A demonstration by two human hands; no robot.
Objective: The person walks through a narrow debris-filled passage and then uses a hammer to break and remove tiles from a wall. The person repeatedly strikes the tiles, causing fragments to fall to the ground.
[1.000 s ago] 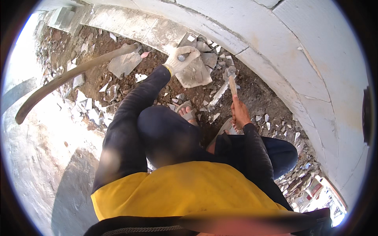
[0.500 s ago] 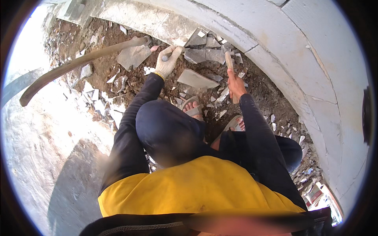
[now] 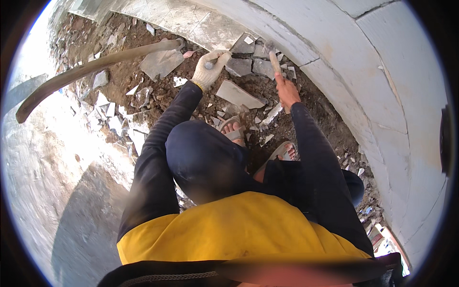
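Note:
My left hand (image 3: pixel 206 75), in a white knitted glove, is closed round a metal chisel (image 3: pixel 209 65). The chisel's round butt shows above the fist, while its tip is hidden behind the glove, near the edge of the tiled slab (image 3: pixel 215 31). Bare, my right hand (image 3: pixel 288 93) grips the wooden handle of a hammer (image 3: pixel 275 63). Its blurred head is apart from the chisel, over the broken ground by the wall. Several grey broken slabs (image 3: pixel 239 67) lie between the two tools. Nearer to me rests a larger flat tile piece (image 3: pixel 238 94).
A long curved wooden handle (image 3: pixel 91 71) lies across the rubble at left, its metal end near my gloved hand. White tile shards (image 3: pixel 112 110) are scattered below it. A pale block wall (image 3: pixel 354 62) curves along the right. My sandalled feet (image 3: pixel 234 131) stand on the dirt.
The hammer and my right hand have moved slightly up and to the left, and the hammer's head is now blurred. My left hand keeps its hold on the chisel. The view has shifted a little.

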